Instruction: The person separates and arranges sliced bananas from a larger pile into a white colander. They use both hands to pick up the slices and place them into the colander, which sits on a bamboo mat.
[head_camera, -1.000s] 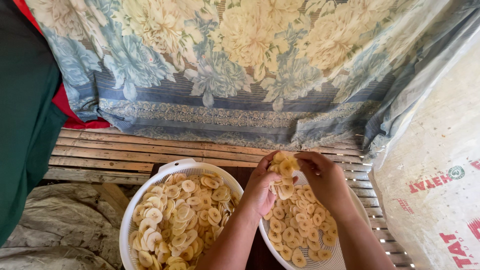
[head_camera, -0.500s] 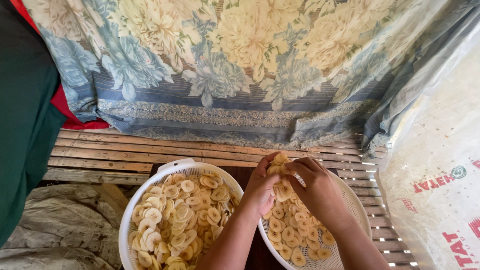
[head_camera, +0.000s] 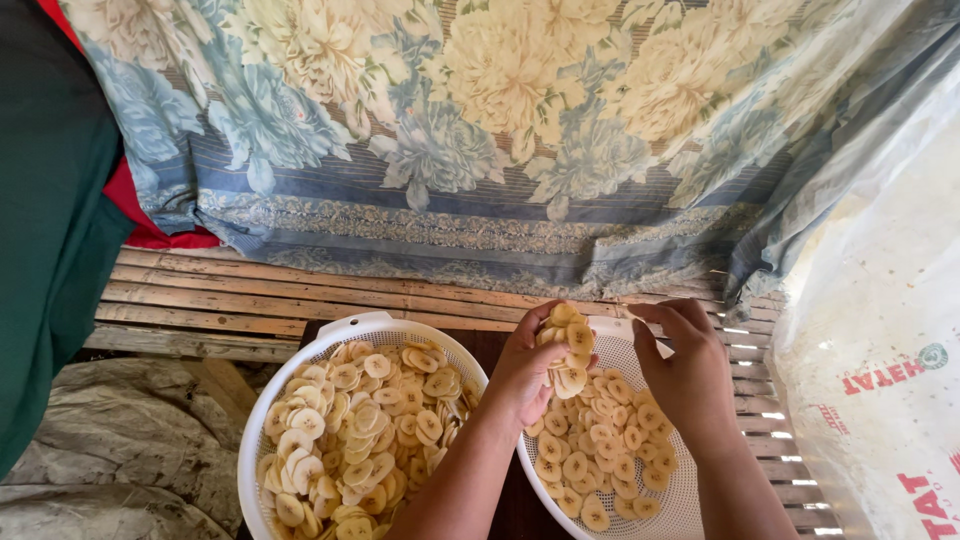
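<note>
The left hand (head_camera: 525, 375) grips a clump of pale banana slices (head_camera: 566, 350), stacked roughly upright with its long axis running away from the person, above the right white basket (head_camera: 672, 505). The right hand (head_camera: 690, 375) hovers just beside it, fingers half curled, empty. A fuller left white basket (head_camera: 262, 425) sits alongside on the slatted bamboo surface (head_camera: 220, 300).

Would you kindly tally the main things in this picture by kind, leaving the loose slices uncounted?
White perforated baskets: 2 (left basket, right basket)
Hands: 2 (left hand, right hand)
Handful of banana slices, held in the left hand: 1
Floral cloth: 1
Total: 6
</note>
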